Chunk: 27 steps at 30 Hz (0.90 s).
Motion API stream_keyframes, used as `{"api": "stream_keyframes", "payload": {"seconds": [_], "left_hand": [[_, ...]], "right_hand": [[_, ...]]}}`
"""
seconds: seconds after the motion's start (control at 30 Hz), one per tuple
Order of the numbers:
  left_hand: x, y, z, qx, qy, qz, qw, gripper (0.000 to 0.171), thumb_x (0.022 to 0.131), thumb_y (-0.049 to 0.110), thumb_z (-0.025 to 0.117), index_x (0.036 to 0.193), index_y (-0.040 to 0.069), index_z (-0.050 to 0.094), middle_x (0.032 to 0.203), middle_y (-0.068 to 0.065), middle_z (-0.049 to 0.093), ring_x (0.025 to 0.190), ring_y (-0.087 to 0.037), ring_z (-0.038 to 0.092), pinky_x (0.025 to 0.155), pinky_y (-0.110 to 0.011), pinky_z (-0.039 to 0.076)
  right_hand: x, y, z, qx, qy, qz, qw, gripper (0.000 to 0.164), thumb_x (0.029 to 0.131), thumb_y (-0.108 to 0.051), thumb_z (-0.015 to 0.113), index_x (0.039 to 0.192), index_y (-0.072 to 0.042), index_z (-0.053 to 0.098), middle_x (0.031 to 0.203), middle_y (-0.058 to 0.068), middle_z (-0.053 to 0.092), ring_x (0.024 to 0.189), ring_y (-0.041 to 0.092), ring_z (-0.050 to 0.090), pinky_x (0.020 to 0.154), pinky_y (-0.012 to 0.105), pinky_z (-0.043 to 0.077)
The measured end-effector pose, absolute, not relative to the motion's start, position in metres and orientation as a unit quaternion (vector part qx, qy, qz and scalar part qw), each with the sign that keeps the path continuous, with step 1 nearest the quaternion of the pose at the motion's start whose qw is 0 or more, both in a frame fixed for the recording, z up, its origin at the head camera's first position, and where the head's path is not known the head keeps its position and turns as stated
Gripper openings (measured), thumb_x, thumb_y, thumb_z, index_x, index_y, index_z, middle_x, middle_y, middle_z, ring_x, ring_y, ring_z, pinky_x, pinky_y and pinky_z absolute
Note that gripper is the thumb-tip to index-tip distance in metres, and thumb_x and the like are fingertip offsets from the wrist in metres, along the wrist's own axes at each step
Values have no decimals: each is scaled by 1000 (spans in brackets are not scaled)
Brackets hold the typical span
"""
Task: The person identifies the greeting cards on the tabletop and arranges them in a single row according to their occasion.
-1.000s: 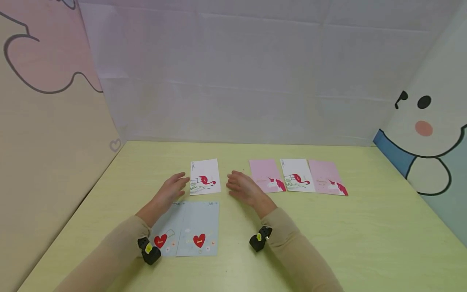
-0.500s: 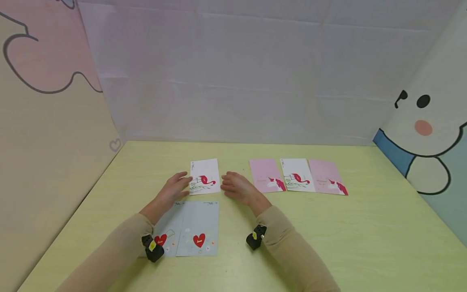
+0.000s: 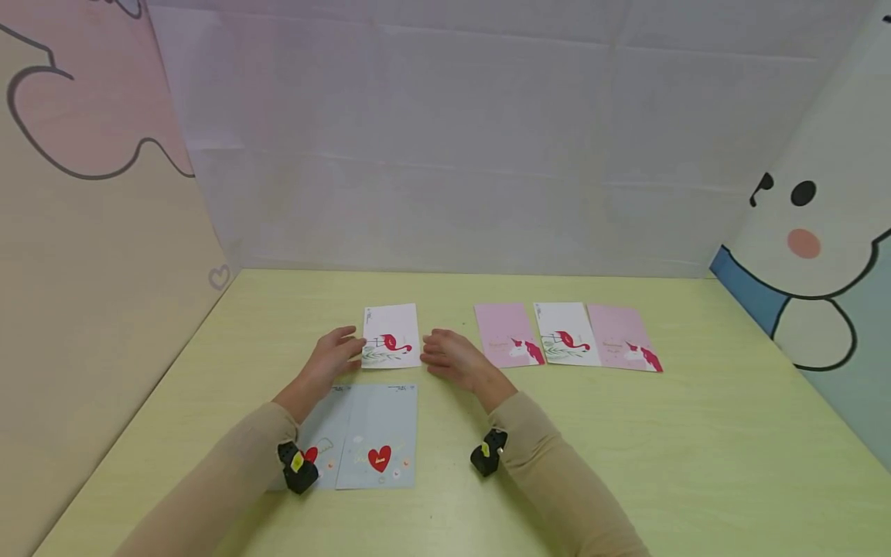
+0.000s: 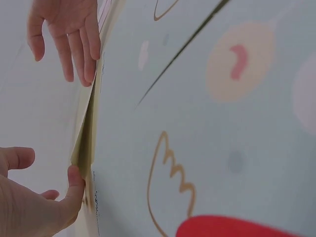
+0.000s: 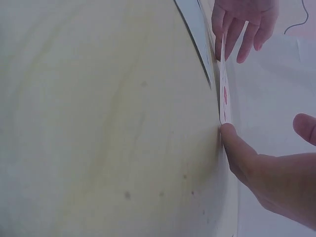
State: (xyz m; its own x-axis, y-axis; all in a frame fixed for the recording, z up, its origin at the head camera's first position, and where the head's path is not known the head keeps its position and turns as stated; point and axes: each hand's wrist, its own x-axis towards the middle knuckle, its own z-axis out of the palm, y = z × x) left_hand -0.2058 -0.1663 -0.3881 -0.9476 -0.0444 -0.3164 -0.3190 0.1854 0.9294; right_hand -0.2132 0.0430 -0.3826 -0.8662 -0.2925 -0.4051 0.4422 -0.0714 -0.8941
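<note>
A white card with a red flamingo [image 3: 390,325] sits between both hands in the head view. My left hand [image 3: 329,362] touches its left edge with fairly straight fingers; the thumb stands apart from it in the left wrist view. My right hand [image 3: 459,361] meets the opposite edge, fingers extended. Seen from the right wrist, the flamingo card [image 5: 224,94] stretches between the fingertips of the two hands, its near end slightly above the table. Just in front lie two light blue cards with red hearts, the right one [image 3: 379,425] in full view and the left one [image 3: 323,433] partly hidden by my left arm.
To the right are a pink unicorn card [image 3: 504,329], a second flamingo card [image 3: 567,329] and another pink unicorn card [image 3: 619,333], in a row. The pale yellow table [image 3: 696,449] meets a white sheet [image 3: 445,155] at the back and cartoon-printed panels at the sides.
My right hand has moved left to the flamingo card's right edge, and my left hand has shifted slightly right to its left edge. The card has shifted very slightly.
</note>
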Motion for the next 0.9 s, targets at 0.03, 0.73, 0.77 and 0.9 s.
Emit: {"api": "stream_keyframes", "payload": {"seconds": [0.03, 0.73, 0.77, 0.9], "left_hand": [[-207, -166, -388, -120, 760, 629, 110, 53, 92, 15, 47, 137, 0, 23, 136, -21, 27, 116, -30, 40, 90, -36, 39], [-213, -164, -392, -108, 764, 627, 110, 55, 88, 1, 50, 138, 6, 28, 121, -21, 45, 96, -27, 52, 79, -31, 46], [-212, -163, -392, -104, 763, 628, 111, 55, 88, 1, 50, 138, 5, 28, 122, -21, 45, 95, -27, 52, 78, -30, 47], [-209, -161, -392, -96, 757, 637, 109, 55, 87, 0, 51, 137, 7, 29, 121, -21, 45, 93, -26, 52, 76, -28, 47]], "right_hand": [[-213, 43, -383, 60, 633, -730, 252, 55, 91, -16, 48, 137, -1, 22, 128, 22, 38, 111, 29, 45, 91, 37, 38], [-212, 47, -388, 61, 640, -726, 245, 52, 91, -14, 47, 136, -2, 25, 124, 21, 43, 105, 28, 51, 85, 34, 43], [-211, 47, -387, 59, 638, -728, 245, 52, 91, -14, 47, 136, -2, 25, 123, 22, 43, 105, 29, 50, 85, 35, 43], [-211, 49, -387, 60, 634, -731, 244, 51, 90, -13, 47, 135, -1, 27, 121, 22, 45, 104, 30, 51, 84, 35, 44]]}}
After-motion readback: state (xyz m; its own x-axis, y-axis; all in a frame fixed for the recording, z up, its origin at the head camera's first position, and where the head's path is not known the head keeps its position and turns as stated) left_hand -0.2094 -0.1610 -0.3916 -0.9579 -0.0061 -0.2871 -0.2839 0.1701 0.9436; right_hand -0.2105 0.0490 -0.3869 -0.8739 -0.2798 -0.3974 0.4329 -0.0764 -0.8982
